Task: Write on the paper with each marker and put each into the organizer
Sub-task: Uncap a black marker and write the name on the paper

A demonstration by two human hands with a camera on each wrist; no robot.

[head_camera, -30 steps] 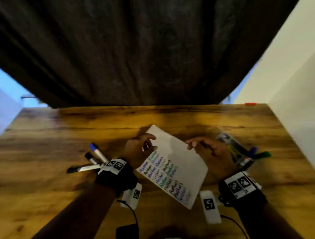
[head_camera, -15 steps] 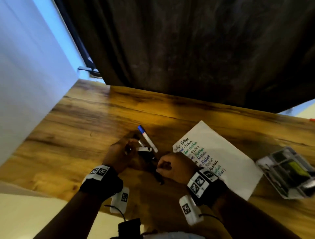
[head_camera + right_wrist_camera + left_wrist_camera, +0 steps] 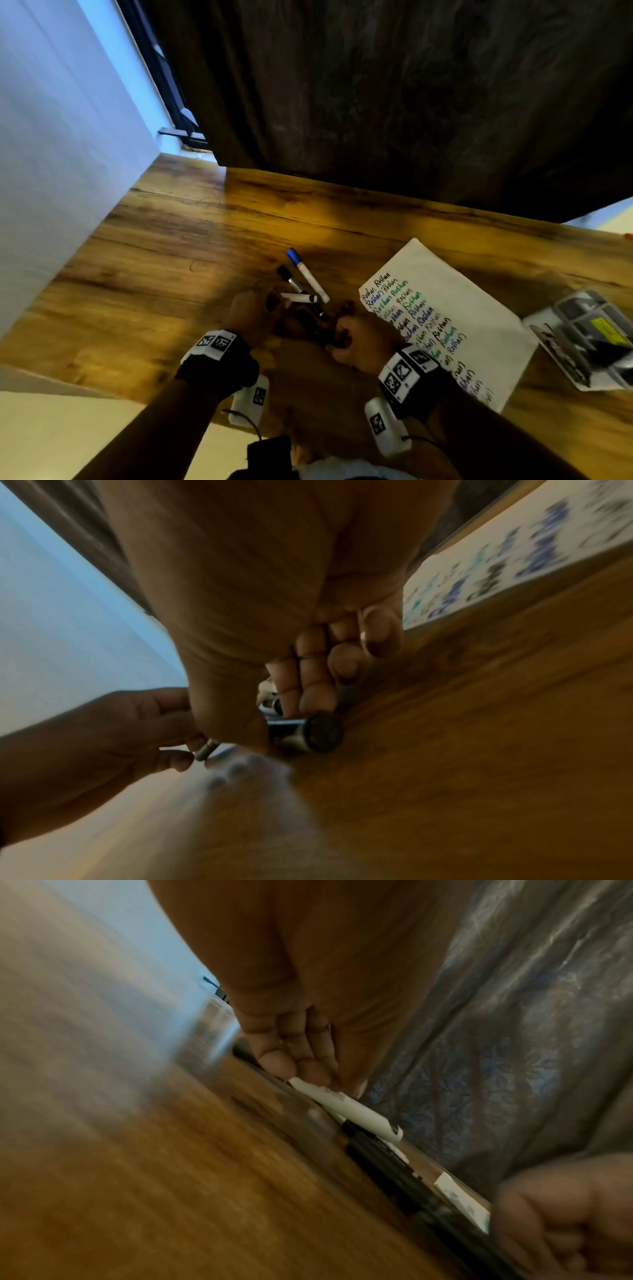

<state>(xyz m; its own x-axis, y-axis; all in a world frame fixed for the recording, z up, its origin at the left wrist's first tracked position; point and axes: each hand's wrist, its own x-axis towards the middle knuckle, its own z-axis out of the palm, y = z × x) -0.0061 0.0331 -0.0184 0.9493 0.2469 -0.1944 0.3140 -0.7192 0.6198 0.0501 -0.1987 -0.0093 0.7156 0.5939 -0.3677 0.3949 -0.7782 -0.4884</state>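
Observation:
In the head view, left of the written paper (image 3: 455,308), my left hand (image 3: 274,303) pinches a white-barrelled marker (image 3: 298,297). My right hand (image 3: 339,339) grips a dark marker (image 3: 318,313) close beside it. The left wrist view shows my left hand (image 3: 308,1079) with its fingertips on the white marker (image 3: 346,1110), which lies above the dark marker (image 3: 387,1161). In the right wrist view my right hand (image 3: 291,721) is curled round the dark marker (image 3: 322,731). A blue-capped marker (image 3: 306,274) and a black-capped marker (image 3: 288,279) lie just beyond. The organizer (image 3: 548,329) sits at the right.
A white wall (image 3: 61,171) borders the wooden table (image 3: 171,274) on the left and a dark curtain (image 3: 376,102) hangs behind it. The table's near edge runs under my left forearm.
Both hands left the paper and moved left to the loose markers. The left hand took the white marker and the right hand took the dark one. Little has shifted in the last half second.

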